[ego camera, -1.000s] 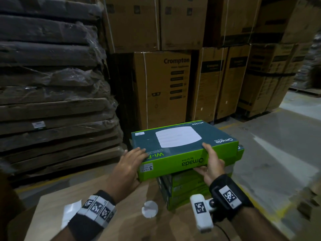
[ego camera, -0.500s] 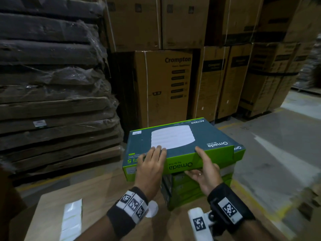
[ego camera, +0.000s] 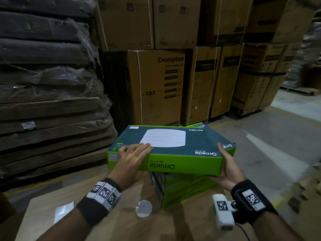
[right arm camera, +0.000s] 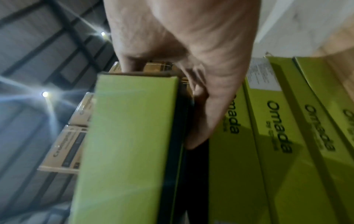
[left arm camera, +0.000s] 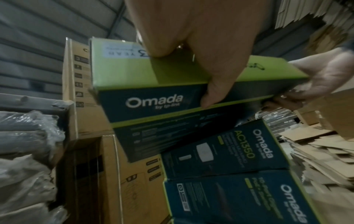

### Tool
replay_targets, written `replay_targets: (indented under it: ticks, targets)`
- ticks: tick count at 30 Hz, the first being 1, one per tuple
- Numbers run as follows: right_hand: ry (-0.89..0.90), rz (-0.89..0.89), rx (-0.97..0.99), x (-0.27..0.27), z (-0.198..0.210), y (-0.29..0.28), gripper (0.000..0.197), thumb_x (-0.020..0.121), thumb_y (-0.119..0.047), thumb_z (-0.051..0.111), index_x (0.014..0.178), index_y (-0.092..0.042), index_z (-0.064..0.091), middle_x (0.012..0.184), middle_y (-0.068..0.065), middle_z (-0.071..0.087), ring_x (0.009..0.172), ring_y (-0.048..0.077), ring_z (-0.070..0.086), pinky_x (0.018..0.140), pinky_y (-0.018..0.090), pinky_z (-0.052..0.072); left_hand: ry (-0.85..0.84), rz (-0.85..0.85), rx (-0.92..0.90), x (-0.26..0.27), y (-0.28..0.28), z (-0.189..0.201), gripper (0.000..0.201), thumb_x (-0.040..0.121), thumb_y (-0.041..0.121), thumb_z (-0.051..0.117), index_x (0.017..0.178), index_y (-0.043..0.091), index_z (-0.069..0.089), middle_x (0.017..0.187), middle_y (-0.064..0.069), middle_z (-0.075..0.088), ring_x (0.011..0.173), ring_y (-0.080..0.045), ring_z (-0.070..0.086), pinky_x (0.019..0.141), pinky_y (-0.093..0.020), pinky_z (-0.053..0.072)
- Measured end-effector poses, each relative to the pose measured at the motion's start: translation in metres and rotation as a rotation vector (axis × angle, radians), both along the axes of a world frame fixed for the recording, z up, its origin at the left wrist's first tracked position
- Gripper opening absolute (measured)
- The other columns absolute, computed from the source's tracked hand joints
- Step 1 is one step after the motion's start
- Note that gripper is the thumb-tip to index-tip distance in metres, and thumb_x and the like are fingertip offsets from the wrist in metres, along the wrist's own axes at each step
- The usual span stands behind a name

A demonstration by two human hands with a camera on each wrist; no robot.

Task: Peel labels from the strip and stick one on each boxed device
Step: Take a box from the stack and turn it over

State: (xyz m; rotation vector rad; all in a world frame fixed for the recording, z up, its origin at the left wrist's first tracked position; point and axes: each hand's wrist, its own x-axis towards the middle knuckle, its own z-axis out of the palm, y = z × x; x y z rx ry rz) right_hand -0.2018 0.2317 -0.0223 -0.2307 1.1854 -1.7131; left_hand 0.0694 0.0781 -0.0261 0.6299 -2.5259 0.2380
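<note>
Both hands gripping top Omada box (ego camera: pixel 173 145) above the box stack (ego camera: pixel 187 190): left hand (ego camera: pixel 133 155) at near-left corner, right hand (ego camera: pixel 227 167) clamping near-right corner.

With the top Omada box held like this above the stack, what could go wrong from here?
1. The top Omada box is held by its ends only, left hand and right hand; it may tip or slip.
2. It sits skewed over the stack of Omada boxes; set down so, it could overhang and slide off.
3. The label strip and the round white piece lie loose on the cardboard surface; a forearm may sweep them away.
</note>
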Motion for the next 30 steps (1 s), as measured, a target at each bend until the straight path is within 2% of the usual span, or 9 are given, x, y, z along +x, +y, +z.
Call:
replay_targets:
  ticks: [3,8,14,18,21,24,26,28,30]
  targets:
    - [0.064,0.04,-0.008,0.002,0.009,-0.002,0.049,0.078,-0.044,0.066,0.121,-0.021,0.065,0.119,0.013,0.066,0.104,0.03,0.064,0.1,0.053,0.042,-0.011,-0.026,0.018,0.005,-0.007,0.003,0.077,0.055,0.022,0.059,0.131,0.021,0.045,0.131,0.003,0.054,0.118,-0.017,0.046,0.086,-0.034,0.024]
    - [0.097,0.097,-0.07,0.038,0.026,-0.003,0.043,0.072,-0.031,0.067,0.112,-0.013,0.066,0.098,0.01,0.074,0.082,0.024,0.071,0.078,0.042,0.058,0.051,-0.012,0.043,-0.002,-0.004,-0.002,0.085,0.042,0.016,0.06,0.125,0.016,0.042,0.13,-0.003,0.051,0.115,-0.024,0.051,0.091,-0.039,0.033]
    - [0.104,0.089,-0.114,0.1,0.035,-0.016,0.039,0.076,-0.028,0.071,0.111,-0.012,0.067,0.104,0.011,0.072,0.099,0.029,0.068,0.092,0.054,0.05,0.384,-0.015,0.063,-0.029,0.039,-0.008,0.076,0.057,0.012,0.076,0.124,0.021,0.043,0.132,0.004,0.047,0.123,-0.019,0.046,0.104,-0.061,0.026]
    - [0.162,0.244,-0.173,0.112,0.04,-0.014,0.039,0.085,-0.037,0.066,0.117,-0.014,0.064,0.105,0.007,0.072,0.099,0.025,0.068,0.095,0.05,0.05,0.525,-0.052,0.118,-0.01,0.046,0.006,0.055,0.067,0.025,0.062,0.119,0.021,0.046,0.125,0.006,0.049,0.116,-0.018,0.049,0.098,-0.071,0.027]
    - [0.279,0.197,-0.131,0.1,0.044,-0.018,0.043,0.089,-0.052,0.053,0.114,-0.016,0.056,0.101,0.009,0.069,0.09,0.024,0.065,0.084,0.045,0.051,0.682,-0.111,0.288,0.024,0.034,0.021,0.064,0.061,0.019,0.069,0.12,0.026,0.046,0.123,0.003,0.053,0.111,-0.024,0.053,0.09,-0.06,0.043]
    - [0.52,0.039,-0.135,0.077,0.047,-0.031,0.025,0.098,-0.028,0.047,0.121,-0.018,0.043,0.122,0.016,0.06,0.093,0.022,0.061,0.078,0.039,0.049,0.823,-0.089,0.516,0.054,0.039,0.061,0.05,0.066,0.027,0.074,0.111,0.034,0.053,0.107,0.002,0.061,0.095,-0.012,0.062,0.08,-0.037,0.053]
    - [0.78,0.05,-0.208,0.065,0.049,-0.042,0.045,0.093,-0.015,0.057,0.129,-0.029,0.034,0.133,0.006,0.052,0.103,0.02,0.057,0.087,0.041,0.049,1.003,-0.096,0.733,0.071,0.044,0.086,0.036,0.073,0.056,0.067,0.095,0.029,0.058,0.093,0.0,0.061,0.088,-0.015,0.066,0.077,-0.035,0.054]
    - [0.963,0.125,-0.329,0.061,0.055,-0.052,0.074,0.08,-0.017,0.071,0.137,-0.034,0.026,0.14,-0.007,0.041,0.119,0.017,0.05,0.092,0.037,0.046,1.009,-0.108,0.847,0.092,0.045,0.101,0.071,0.047,0.081,0.07,0.093,0.027,0.062,0.095,-0.004,0.063,0.103,-0.033,0.062,0.089,-0.052,0.05]
    - [1.019,0.225,-0.452,0.064,0.064,-0.064,0.097,0.067,-0.02,0.079,0.145,-0.03,0.022,0.147,-0.008,0.038,0.129,0.015,0.044,0.095,0.033,0.047,0.886,-0.192,0.784,0.112,0.052,0.111,0.075,0.043,0.068,0.082,0.108,0.038,0.061,0.107,-0.002,0.066,0.108,-0.031,0.062,0.084,-0.057,0.053]
